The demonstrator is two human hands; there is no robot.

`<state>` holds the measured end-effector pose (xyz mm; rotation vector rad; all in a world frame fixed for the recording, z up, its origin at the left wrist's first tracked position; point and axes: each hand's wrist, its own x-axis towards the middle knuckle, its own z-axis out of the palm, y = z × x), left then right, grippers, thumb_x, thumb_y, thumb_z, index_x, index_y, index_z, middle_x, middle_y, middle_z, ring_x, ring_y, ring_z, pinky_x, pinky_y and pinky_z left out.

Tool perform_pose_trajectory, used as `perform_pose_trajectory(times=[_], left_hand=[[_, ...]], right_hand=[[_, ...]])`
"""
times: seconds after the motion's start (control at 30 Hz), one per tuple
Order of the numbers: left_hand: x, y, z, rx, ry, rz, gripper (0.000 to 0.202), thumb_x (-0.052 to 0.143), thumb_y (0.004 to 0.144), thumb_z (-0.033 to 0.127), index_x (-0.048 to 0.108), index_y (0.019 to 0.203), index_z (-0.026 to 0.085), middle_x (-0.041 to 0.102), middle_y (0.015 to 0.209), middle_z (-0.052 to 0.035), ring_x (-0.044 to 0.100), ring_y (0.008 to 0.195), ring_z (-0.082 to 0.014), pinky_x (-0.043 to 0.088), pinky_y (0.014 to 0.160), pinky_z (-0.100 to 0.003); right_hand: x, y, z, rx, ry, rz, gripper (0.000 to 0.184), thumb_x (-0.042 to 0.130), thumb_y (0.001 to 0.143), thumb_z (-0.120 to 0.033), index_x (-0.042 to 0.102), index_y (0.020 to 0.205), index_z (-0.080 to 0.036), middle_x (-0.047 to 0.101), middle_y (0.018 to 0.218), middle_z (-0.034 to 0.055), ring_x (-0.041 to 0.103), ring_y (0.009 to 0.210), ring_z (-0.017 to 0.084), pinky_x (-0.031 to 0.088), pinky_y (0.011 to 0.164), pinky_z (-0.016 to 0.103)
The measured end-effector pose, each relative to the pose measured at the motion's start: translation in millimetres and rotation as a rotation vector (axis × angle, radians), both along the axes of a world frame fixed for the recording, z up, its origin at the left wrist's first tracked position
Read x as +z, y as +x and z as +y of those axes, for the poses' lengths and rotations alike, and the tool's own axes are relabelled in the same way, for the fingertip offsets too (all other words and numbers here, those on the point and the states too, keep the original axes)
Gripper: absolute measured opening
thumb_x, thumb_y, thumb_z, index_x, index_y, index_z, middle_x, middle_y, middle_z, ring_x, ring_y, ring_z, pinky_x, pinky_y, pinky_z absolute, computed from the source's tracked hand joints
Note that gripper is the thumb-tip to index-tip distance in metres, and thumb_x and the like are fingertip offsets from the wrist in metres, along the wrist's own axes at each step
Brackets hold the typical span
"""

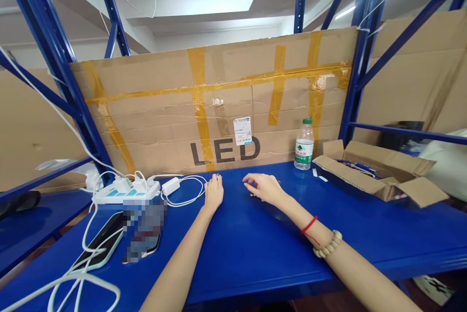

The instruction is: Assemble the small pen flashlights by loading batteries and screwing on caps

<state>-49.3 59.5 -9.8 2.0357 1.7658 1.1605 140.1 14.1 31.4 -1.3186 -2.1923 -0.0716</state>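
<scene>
I see the left hand (pixel 214 191) back-up, well left of the bottle (pixel 304 149), fingers close together; whether they pinch anything I can't tell. The right hand (pixel 268 188), nearer the bottle, arches with fingers loosely bent, thumb and forefinger apart. Small pale pieces (pixel 252 195) show beneath it, left of the bottle, too hidden for me to read their long axis or direction.

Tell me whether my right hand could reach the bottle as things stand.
Probably yes: the bottle stands upright near the right hand, and nothing visible blocks the tabletop between them.
</scene>
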Motion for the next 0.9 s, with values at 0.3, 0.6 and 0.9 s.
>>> perform_pose_trajectory(times=[0.3,0.6,0.9], left_hand=[[-0.5,0.8,-0.6,-0.031,-0.093,0.070,0.027,0.016,0.091,0.031,0.039,0.086,0.020,0.059,0.099,-0.0085,0.052,0.102,-0.0189,0.035,0.087,-0.035],[2.8,-2.8,-5.2,-0.083,-0.141,0.178,0.028,0.015,0.092,0.030,0.040,0.087,0.019,0.062,0.092,-0.0062,0.055,0.095,-0.0177,0.031,0.091,-0.036],[4.7,28.6,-31.8,-0.330,-0.008,0.227,0.026,0.026,0.090,0.036,0.044,0.078,0.020,0.062,0.087,-0.0024,0.056,0.087,-0.0170,0.038,0.081,-0.029]], right_hand=[[-6.0,1.8,6.8,-0.134,-0.067,-0.037,0.019,0.046,0.079,-0.031,0.062,0.089,-0.029,0.068,0.081,-0.0040,0.062,0.074,0.013,0.035,0.055,0.021],[-5.9,-1.9,3.8,-0.122,-0.107,-0.028,0.019,0.045,0.079,-0.030,0.062,0.088,-0.029,0.068,0.078,-0.0053,0.062,0.074,0.013,0.035,0.054,0.021],[-9.9,-0.2,7.8,-0.095,-0.146,-0.134,0.015,0.052,0.076,-0.028,0.064,0.084,-0.029,0.068,0.082,-0.0036,0.062,0.078,0.016,0.037,0.056,0.022]])
